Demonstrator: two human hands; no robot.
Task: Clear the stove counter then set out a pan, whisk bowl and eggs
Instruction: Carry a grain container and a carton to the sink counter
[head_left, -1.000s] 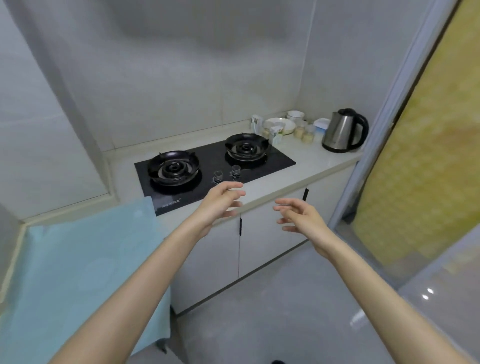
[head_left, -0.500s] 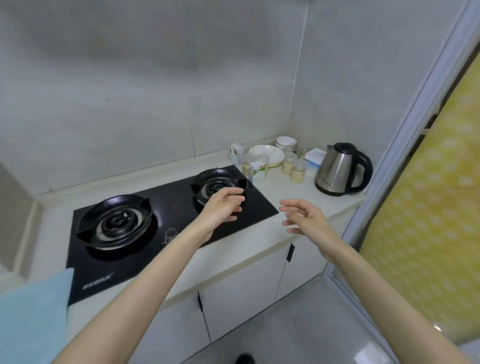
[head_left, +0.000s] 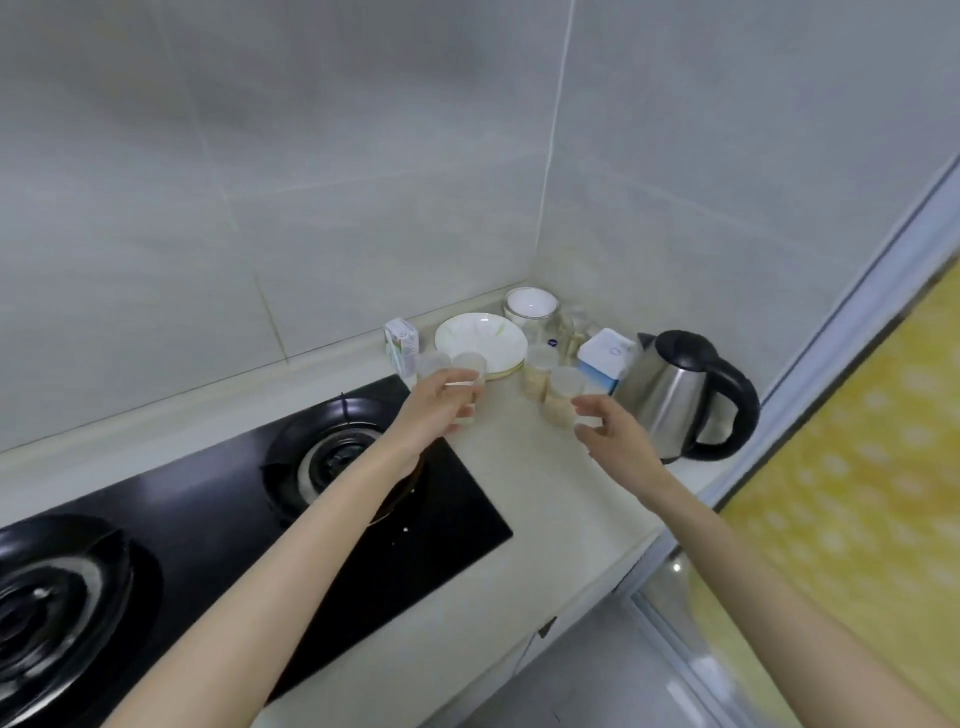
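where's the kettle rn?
Head view: the kettle stands at the right end of the counter, right of a blue-and-white box, just beyond the right hand.

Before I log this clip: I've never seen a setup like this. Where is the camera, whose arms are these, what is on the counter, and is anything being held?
There is no machine here. A person wears one wide-angle camera on the head, so this single picture looks forward and down along their own bare arms. The left hand is over the far corner of the black gas stove, up against some small clear cups; blur hides whether it grips one. The right hand is open, with its fingertips at a lidded jar. On the pale counter, toward the wall corner, stand a white plate, a white bowl, a small carton, a blue and white box and a steel kettle.
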